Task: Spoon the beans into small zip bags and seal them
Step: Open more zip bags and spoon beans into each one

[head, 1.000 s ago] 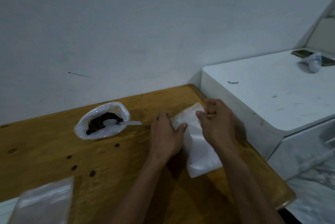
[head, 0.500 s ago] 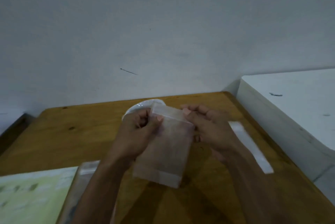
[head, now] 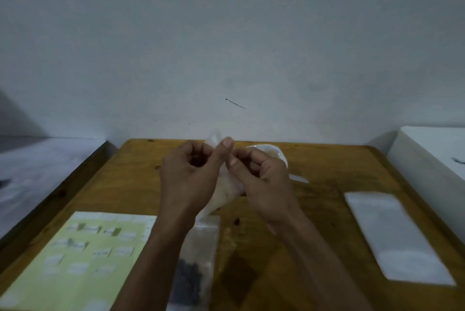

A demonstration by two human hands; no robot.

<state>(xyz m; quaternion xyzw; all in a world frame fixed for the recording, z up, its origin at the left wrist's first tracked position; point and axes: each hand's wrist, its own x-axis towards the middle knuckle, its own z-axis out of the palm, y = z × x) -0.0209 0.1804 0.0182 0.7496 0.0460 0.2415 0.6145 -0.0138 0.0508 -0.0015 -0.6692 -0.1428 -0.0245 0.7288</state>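
Zip bag point(head: 226, 189): small, clear, empty-looking, held above the table.
Left hand point(head: 187, 174): fingers pinched its top.
Right hand point(head: 261, 179): fingers pinched it too.

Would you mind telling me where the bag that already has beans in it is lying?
In the head view the filled zip bag lies flat on the wooden table at the near edge, beside the green sheet, partly under the left forearm.

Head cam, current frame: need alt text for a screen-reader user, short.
Two hands, left hand and right hand, pinch the top of a small empty zip bag raised above a wooden table. On the table lie a bag of dark beans near the front edge, a stack of empty bags at right, and a green printed sheet at left.
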